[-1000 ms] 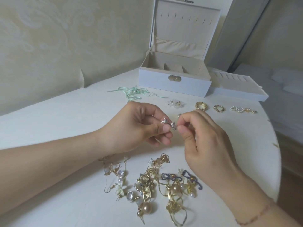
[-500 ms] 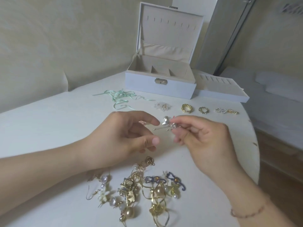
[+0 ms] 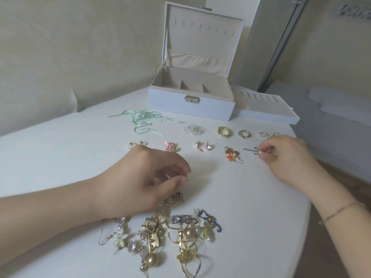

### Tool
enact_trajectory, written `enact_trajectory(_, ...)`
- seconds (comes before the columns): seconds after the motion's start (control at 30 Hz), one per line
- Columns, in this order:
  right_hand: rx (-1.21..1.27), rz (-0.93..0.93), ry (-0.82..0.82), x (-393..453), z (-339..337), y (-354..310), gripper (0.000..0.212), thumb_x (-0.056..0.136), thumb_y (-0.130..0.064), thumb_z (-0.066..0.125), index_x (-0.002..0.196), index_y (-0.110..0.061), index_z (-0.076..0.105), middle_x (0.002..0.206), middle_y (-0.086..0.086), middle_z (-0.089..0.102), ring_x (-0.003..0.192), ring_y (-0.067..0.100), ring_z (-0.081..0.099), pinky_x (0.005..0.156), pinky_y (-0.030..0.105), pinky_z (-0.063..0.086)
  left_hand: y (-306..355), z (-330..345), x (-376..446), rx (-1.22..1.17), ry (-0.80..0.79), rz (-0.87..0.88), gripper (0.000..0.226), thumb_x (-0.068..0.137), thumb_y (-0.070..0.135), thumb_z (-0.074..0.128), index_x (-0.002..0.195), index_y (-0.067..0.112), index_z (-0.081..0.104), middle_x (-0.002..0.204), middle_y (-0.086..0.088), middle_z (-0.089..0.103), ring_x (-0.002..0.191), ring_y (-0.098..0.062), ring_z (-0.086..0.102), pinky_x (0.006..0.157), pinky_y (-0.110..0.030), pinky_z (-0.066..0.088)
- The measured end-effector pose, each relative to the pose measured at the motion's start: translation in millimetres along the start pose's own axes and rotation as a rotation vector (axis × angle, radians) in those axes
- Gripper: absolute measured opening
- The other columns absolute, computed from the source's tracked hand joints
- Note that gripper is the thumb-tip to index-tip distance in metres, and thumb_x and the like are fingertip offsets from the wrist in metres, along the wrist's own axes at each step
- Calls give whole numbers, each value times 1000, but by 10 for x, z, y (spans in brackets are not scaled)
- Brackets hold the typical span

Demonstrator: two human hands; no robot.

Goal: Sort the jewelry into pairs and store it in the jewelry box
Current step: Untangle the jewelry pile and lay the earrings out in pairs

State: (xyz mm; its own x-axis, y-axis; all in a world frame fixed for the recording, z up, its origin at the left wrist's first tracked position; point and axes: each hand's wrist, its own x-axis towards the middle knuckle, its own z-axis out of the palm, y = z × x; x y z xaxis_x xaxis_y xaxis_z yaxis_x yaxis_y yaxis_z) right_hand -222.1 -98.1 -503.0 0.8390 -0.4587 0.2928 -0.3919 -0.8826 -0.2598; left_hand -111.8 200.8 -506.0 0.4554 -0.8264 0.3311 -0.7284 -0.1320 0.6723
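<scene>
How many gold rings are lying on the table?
2. Both lie in the far row in front of the jewelry box: the wider ring, and right of it the thinner ring. The tangled pile may hide more.

Unsorted jewelry heap, near: far-left part hidden under left hand; nearest strands cut by frame edge. Pearl piece, far right: partly behind right hand. Pinched earrings: too small to identify.

Head view, down over table

no legible txt, apparently
</scene>
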Motion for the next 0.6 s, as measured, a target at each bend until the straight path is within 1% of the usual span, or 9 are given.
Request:
enact_trajectory(0.1, -38, -26, -9, -5, -6, -5, 9, 80, -5, 71, 84, -13, 74, 80, 3, 68, 76, 18, 54, 65, 17, 25, -27, -9, 16, -18, 23, -16, 16, 85, 28, 66, 98, 22, 73, 82, 13, 74, 78, -4, 71, 71, -31, 60)
enact_trajectory(0.17, -24, -7, -15, -19, -30, -11, 13, 78, -5, 70, 85, -16, 73, 82, 3, 69, 77, 19, 57, 66, 16, 27, -36, -20, 34, -54, 41, -31, 14, 86, 29, 65, 96, 23, 72, 81, 11, 74, 78, -7, 72, 71, -34, 59)
enact_trajectory(0.27, 3, 47, -42, -19, -61, -15, 22, 77, -9, 69, 95, -22, 70, 90, -1, 66, 81, 15, 53, 74, 18, 30, -25, -46, 66, -137, 79, -69, 14, 87, 25, 62, 94, 20, 71, 80, 7, 74, 77, -13, 72, 71, -36, 57)
enact_trajectory(0.37, 3, 50, -76, 25, -55, -23, 29, 77, -14, 70, 103, -24, 67, 100, -2, 61, 85, 11, 50, 79, 20, 31, -20, -76, 87, -176, 89, -97, 15, 87, 20, 58, 94, 20, 72, 83, 8, 74, 77, -14, 70, 70, -35, 56)
enact_trajectory(0.43, 22, 52, -88, 48, -54, -20, 27, 76, -15, 71, 101, -24, 67, 100, -2, 60, 90, 13, 52, 80, 22, 33, -18, -87, 79, -104, 42, -57, 16, 87, 18, 60, 95, 23, 72, 86, 11, 74, 80, -14, 69, 69, -33, 55)
enact_trajectory(0.5, 41, 52, -90, 62, -54, -2, 25, 75, -17, 72, 97, -27, 65, 98, -2, 60, 92, 15, 54, 79, 24, 34, 0, -90, 55, -34, -44, 4, 18, 86, 17, 63, 98, 24, 73, 91, 12, 72, 84, -15, 67, 70, -32, 54)
enact_trajectory(0.6, 30, 51, -118, 92, -40, 31, 27, 77, -19, 72, 102, -28, 64, 103, -3, 58, 93, 11, 51, 81, 24, 34, 61, -81, 16, 28, -216, 113, 15, 85, 23, 70, 100, 25, 73, 97, 14, 69, 95, -13, 63, 80, -29, 51)
